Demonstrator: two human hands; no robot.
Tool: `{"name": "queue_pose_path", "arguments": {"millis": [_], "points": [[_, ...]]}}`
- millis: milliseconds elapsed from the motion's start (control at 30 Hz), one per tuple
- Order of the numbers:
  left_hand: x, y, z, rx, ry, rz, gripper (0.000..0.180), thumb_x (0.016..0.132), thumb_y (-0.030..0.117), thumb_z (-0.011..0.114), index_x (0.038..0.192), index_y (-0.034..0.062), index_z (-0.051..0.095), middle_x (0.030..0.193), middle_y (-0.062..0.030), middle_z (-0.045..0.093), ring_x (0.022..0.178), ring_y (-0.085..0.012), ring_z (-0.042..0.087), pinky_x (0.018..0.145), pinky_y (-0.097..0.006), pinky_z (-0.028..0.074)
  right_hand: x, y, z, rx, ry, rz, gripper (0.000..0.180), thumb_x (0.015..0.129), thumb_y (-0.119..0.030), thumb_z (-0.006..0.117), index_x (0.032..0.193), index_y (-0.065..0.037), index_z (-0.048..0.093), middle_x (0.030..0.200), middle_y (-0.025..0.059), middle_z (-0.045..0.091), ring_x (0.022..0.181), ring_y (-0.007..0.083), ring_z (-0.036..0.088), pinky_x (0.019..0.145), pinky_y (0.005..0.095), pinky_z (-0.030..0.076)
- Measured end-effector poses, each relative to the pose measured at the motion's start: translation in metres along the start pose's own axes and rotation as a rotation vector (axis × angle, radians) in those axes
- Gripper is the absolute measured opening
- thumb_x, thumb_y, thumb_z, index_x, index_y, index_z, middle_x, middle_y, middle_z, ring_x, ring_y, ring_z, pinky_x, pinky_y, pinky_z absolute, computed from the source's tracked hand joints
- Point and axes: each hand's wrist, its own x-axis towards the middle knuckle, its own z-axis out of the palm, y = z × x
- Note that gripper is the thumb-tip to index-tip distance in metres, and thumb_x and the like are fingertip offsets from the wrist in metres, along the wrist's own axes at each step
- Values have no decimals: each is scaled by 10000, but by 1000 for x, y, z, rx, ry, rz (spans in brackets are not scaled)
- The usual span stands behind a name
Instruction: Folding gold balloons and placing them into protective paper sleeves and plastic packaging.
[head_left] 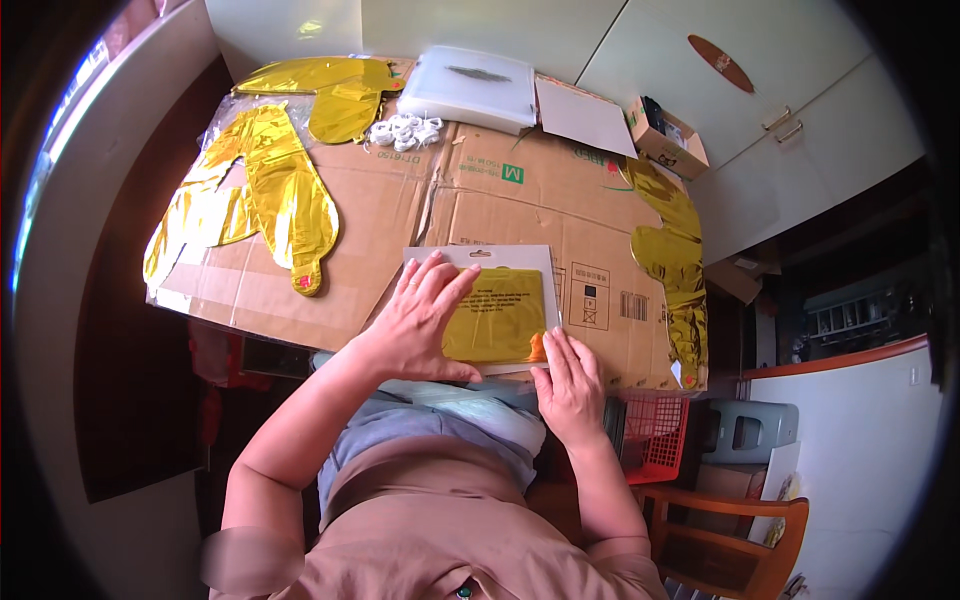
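Observation:
A flat packet [505, 300] with a folded gold foil balloon inside and a white header card lies at the near edge of the cardboard-covered table [480, 200]. My left hand [422, 320] rests flat on the packet's left half, fingers spread. My right hand [568, 385] pinches the packet's lower right corner. Both forearms come up from the bottom of the picture.
Flat gold foil balloons lie at the far left [270, 195], far middle [335, 95] and right edge [675, 265]. A coil of white ribbon [405, 130], a white plastic bag [470, 88], a white sheet [585, 118] and a small open carton [665, 135] sit at the back. A red basket [655, 435] and a wooden chair [730, 540] stand at the lower right.

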Motion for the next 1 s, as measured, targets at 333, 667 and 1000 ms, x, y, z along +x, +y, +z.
{"name": "queue_pose_path", "arguments": {"millis": [333,667,1000], "points": [[2,-21,-11,-443,193,-87,739,933,384,627,1495,8,329,1409,-250,443,1310,-399,466,1110,-424,381,-12,-1,-12,82,218,-4,270,844,-102,729,1098,-29,673,1149,135,654,981,316,636,884,437,495],[7,-24,7,-370,230,-110,491,1008,246,519,1420,-7,438,1378,-229,506,1281,-387,503,1098,-412,394,-18,-58,11,121,147,-124,278,827,-113,718,1091,-31,688,1097,102,631,997,275,591,893,421,472],[6,-24,15,-255,300,-54,454,969,187,564,1365,-18,476,1336,-229,526,1246,-396,515,1063,-443,418,-17,-60,17,22,136,-55,351,854,-159,697,1186,-48,666,1038,101,557,900,284,546,845,425,445]]}}
